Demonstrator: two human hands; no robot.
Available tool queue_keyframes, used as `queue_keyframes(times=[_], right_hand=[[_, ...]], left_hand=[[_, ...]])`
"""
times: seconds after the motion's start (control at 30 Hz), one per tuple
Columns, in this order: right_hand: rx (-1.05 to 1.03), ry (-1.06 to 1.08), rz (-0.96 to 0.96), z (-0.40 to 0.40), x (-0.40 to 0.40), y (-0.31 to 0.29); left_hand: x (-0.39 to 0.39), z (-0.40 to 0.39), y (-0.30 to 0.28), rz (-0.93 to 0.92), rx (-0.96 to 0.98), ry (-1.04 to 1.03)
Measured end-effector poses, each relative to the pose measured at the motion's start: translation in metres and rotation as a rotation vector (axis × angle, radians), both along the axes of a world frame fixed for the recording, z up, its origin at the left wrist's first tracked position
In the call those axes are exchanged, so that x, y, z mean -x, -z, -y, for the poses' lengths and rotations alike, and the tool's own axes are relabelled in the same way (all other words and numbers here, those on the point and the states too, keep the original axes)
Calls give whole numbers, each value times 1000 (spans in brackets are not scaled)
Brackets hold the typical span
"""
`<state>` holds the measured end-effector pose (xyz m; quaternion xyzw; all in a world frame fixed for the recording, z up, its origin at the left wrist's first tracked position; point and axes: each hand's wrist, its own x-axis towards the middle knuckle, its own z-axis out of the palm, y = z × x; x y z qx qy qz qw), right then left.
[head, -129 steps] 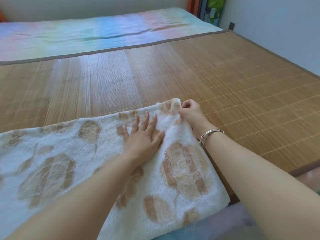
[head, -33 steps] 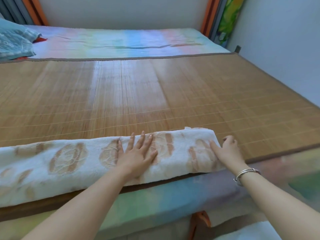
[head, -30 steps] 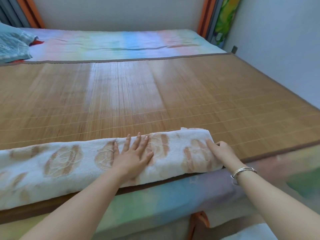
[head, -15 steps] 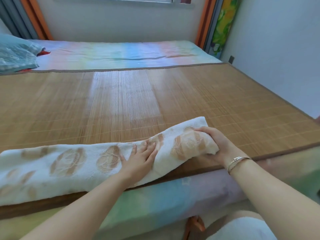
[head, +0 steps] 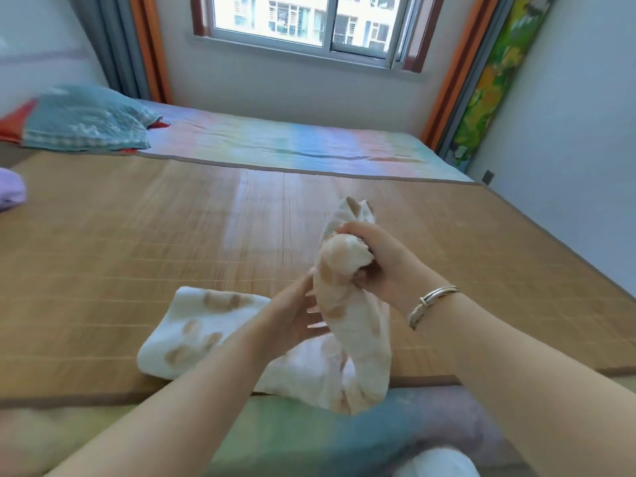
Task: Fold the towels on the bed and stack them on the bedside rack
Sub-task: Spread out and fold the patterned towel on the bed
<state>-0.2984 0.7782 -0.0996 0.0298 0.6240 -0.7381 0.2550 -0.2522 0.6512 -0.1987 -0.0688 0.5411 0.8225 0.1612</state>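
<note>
Towel (head: 347, 304) bunched in right hand (head: 382, 266)'s grip, left hand (head: 292, 321) flat alongside, pillow (head: 86, 122) far off.

The towel (head: 213, 325) is white terry with tan-orange rounded patches, folded lengthwise into a long narrow band. Its left part lies flat on the bed (head: 137, 242), close to the near edge. Its right end rises off the bed, bunched and doubled over in my right hand (head: 382, 263), with a loop of it sagging past the bed's edge below.
</note>
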Motion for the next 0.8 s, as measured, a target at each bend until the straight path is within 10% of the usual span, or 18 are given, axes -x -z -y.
queue_keyframes(times=[0.2, 0.43, 0.67, 0.8], right_hand=[[-208, -123, -35, 147, -37, 49], [-391, -347, 129, 212, -57, 85], [-903, -216, -775, 122, -24, 108], [-1259, -243, -762, 60, -19, 130]], left_hand=[[-56, 155, 7, 207, -15, -485], [-96, 206, 29, 438, 196, -498], [-51, 182, 29, 417, 806, -339], [-32, 167, 39, 273, 1040, -394]])
